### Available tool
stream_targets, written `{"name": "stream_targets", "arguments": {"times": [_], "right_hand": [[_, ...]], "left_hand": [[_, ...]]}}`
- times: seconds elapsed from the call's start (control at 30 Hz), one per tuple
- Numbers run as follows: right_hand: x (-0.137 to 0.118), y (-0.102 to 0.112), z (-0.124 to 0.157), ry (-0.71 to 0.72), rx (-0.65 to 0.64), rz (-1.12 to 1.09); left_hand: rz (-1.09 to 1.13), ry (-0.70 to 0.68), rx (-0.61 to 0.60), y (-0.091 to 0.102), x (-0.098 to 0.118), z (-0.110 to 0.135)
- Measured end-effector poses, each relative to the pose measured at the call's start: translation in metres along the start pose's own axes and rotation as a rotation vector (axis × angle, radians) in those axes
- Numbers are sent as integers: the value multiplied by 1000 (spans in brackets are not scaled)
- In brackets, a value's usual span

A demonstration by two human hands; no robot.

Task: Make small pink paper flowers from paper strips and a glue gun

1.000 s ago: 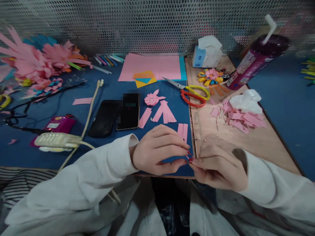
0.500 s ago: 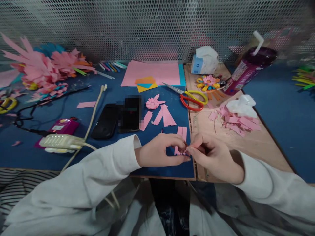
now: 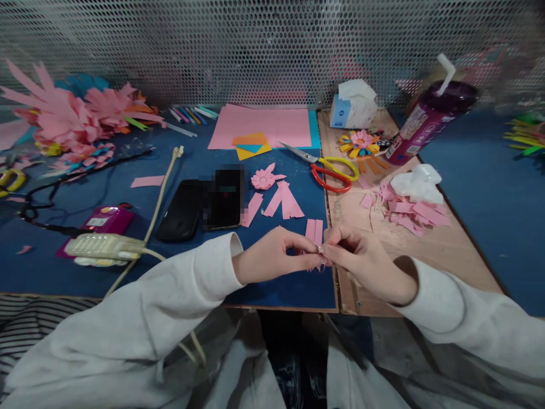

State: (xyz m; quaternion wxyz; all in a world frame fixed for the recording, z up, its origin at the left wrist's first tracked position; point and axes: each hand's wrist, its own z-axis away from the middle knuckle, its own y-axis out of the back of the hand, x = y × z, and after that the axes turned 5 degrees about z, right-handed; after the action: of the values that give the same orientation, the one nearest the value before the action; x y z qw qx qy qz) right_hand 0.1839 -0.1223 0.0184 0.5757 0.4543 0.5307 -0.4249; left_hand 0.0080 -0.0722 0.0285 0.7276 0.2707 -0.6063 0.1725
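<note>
My left hand [image 3: 279,255] and my right hand [image 3: 361,255] meet above the table's front edge, their fingertips pinched together. Whatever lies between the fingertips is too small and covered to make out. Just behind the fingers, pink paper strips [image 3: 314,228] lie on the blue surface, partly hidden by my hands. Farther back are more pink strips [image 3: 292,203], fanned out, and a small pink paper flower [image 3: 264,179]. Scissors [image 3: 330,170] with one red and one yellow handle rest beyond, blades partly apart.
Two black phones [image 3: 181,210] [image 3: 225,199] lie left of the strips, near a power strip [image 3: 104,245] and cable. Pink scraps [image 3: 415,210] and a tall purple bottle [image 3: 430,122] with a straw stand right. Behind are a tissue box [image 3: 353,108], pink sheets [image 3: 268,125] and a paper-flower heap [image 3: 72,113].
My right hand has shifted slightly left and up, and its fingertips now press closer against those of my left hand. The things on the table have stayed put.
</note>
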Motion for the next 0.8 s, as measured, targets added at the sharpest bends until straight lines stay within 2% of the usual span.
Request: {"name": "stream_targets", "arguments": {"times": [0.27,0.4,0.5,0.67,0.8], "right_hand": [[-5,5,-4,18,-98,68],[-5,8,-6,45,-60,73],[-3,9,-6,77,-20,155],[-3,9,-6,153,-54,267],[-2,7,-6,189,-50,301]], "left_hand": [[41,49,96,3,-3,-1],[62,46,96,3,-4,-1],[49,38,69,4,-3,0],[24,29,51,4,-2,-1],[-67,27,100,1,-2,-1]]}}
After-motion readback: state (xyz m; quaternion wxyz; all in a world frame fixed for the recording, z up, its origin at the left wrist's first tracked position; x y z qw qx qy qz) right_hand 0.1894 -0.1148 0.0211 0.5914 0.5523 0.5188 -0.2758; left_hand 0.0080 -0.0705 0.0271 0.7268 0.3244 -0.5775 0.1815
